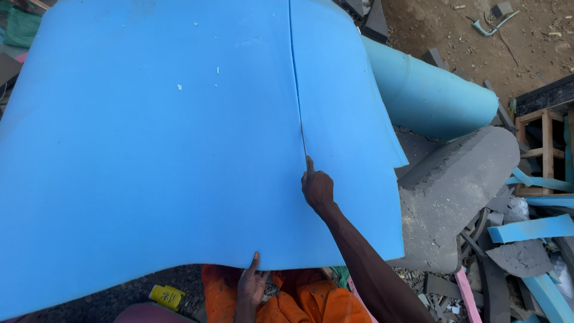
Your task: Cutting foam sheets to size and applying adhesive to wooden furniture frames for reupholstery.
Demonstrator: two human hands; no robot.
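Note:
A large blue foam sheet (155, 131) fills most of the head view, with a straight cut (297, 90) running from its far edge down toward me. My right hand (317, 188) rests on the sheet at the near end of the cut, fingers closed, forefinger pointing along the slit; whether it holds a blade I cannot tell. My left hand (251, 284) grips the near edge of the sheet from below, thumb on top. An orange cloth (299, 299) lies under the sheet over my lap.
A rolled light-blue foam (430, 90) and a grey foam block (454, 179) sit to the right. Blue foam strips (532, 227), grey offcuts and a wooden frame (544, 149) litter the dirt ground at right. A yellow object (166, 295) lies below the sheet.

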